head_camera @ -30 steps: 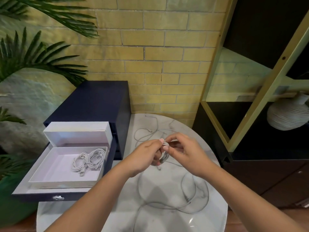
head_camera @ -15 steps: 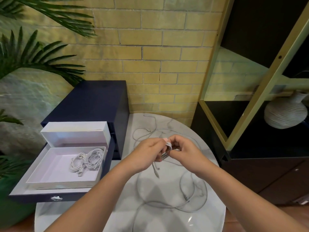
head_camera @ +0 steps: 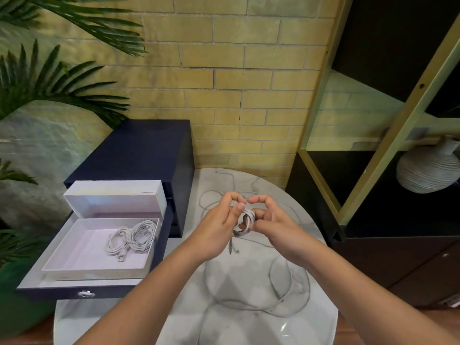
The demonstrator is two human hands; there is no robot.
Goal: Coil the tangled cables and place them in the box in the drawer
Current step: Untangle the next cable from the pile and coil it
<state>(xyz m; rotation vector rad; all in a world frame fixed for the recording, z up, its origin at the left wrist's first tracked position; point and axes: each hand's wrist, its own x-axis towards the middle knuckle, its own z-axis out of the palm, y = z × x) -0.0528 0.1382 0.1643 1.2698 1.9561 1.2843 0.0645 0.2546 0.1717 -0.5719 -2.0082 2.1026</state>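
Ribbed vase (head_camera: 427,170) on dark shelf (head_camera: 373,227), palm fronds (head_camera: 49,90).

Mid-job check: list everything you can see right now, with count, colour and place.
coiled cables: two, white, in the box
box: one, white, lid up, in the open drawer
drawer unit: one, navy, left of table
small coil: one, white, held between both hands
loose cable: white, count unclear, on the table
table: one, white marble, round
vase: one, white ribbed, on right shelf
shelf unit: one, black and gold
palm fronds: green, left
left hand: gripping coil
right hand: gripping coil
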